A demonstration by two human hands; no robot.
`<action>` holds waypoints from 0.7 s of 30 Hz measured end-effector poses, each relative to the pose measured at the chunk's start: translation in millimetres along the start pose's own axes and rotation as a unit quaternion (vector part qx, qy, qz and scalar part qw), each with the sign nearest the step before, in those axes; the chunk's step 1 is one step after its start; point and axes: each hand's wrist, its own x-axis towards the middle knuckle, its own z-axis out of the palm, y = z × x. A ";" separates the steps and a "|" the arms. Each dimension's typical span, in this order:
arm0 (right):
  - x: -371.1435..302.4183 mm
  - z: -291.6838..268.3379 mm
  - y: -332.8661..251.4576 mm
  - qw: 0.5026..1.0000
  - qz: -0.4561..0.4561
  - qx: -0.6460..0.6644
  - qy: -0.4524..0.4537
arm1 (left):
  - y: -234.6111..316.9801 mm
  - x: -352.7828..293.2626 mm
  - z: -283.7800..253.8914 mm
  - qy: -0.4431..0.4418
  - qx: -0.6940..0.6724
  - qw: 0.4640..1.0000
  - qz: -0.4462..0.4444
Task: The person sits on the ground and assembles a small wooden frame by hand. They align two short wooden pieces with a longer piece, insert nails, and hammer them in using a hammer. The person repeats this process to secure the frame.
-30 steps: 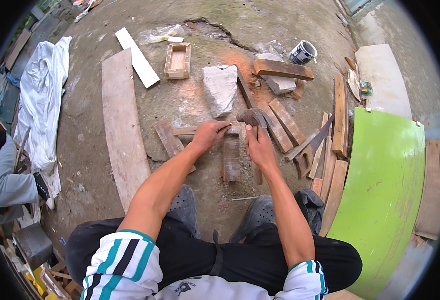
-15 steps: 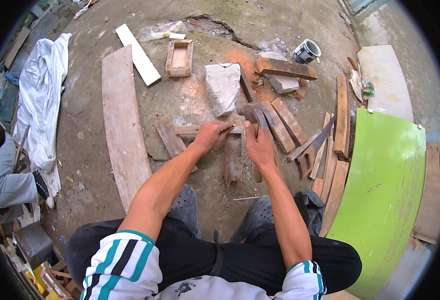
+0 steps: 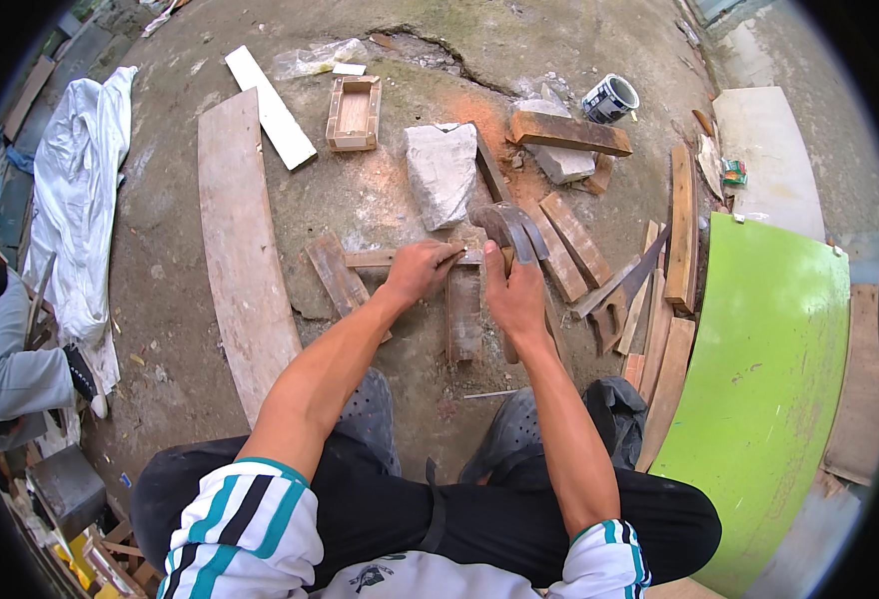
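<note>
We squatted on the concrete floor (image 3: 380, 200). Our right hand (image 3: 515, 295) was wrapped tight around the handle of a claw hammer (image 3: 511, 228), with its metal head just above the hand. Our left hand (image 3: 422, 270) rested on a thin wood strip (image 3: 380, 259), and its fingers (image 3: 449, 253) were pressed together in a pinch on something too small to tell. A short wood block (image 3: 464, 317) lay between our hands. A grey stone slab (image 3: 440, 172) sat near, just past the hammer.
</note>
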 end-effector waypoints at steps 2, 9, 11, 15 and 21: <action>-1.5 3.1 3.3 1.000 0.013 -0.006 -0.001 | 0.0 1.1 0.8 0.002 -0.001 1.000 0.003; 8.1 6.0 17.4 0.998 0.046 -0.050 -0.001 | -3.3 -1.6 1.1 -0.003 0.008 1.000 0.010; 11.0 -3.0 5.7 0.999 0.010 -0.042 0.015 | -2.4 -1.0 2.1 0.002 0.008 1.000 0.005; 3.4 5.8 1.1 0.999 0.013 -0.041 0.024 | -0.7 -0.8 4.9 0.014 0.003 1.000 -0.003; 3.3 24.2 22.3 0.992 0.089 -0.082 -0.023 | -5.1 -0.3 1.2 -0.042 0.008 0.999 -0.018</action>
